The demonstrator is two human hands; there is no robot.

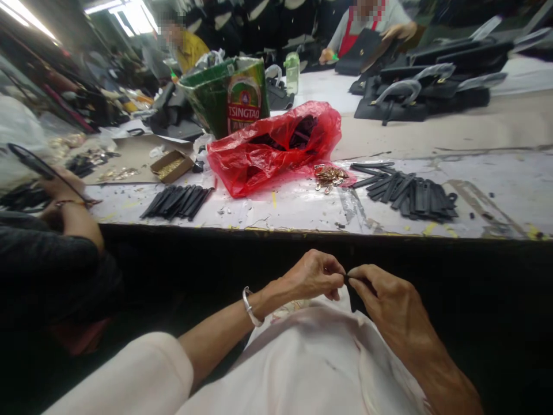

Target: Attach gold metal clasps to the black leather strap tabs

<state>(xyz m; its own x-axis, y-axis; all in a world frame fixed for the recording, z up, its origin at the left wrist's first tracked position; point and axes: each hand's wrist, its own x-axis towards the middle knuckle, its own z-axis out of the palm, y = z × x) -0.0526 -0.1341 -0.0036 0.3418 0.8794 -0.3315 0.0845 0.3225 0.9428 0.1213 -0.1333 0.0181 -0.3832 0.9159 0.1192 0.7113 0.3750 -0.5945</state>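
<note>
Fingers (333,266) of both hands meet on a small black strip (347,279), clamping it from either side above the person's lap. The left hand (309,278), with a silver bangle (248,305) at its wrist, and the right hand (386,302) hold the strip close together over pale pink cloth (311,363), and its shape is hard to read against the dark table edge (276,231).

Far left, a co-worker's hand (60,199) sits beside a long black strap (30,160). Across the worn white tabletop (280,216) stand a cardboard tray of brass parts (171,166) and, just below it, a neat row of black strips (177,202). Behind those rises a green Tsingtao carton (227,95), with a crumpled red plastic bag (272,153) leaning against its front. A small pile of brass clasps (330,177) lies at the bag's right edge, touching it, next to a larger heap of black strips (410,196). Farther back on the right, black handbags with grey handles (425,92) lie in a group, near a second co-worker in a red apron (356,40).
</note>
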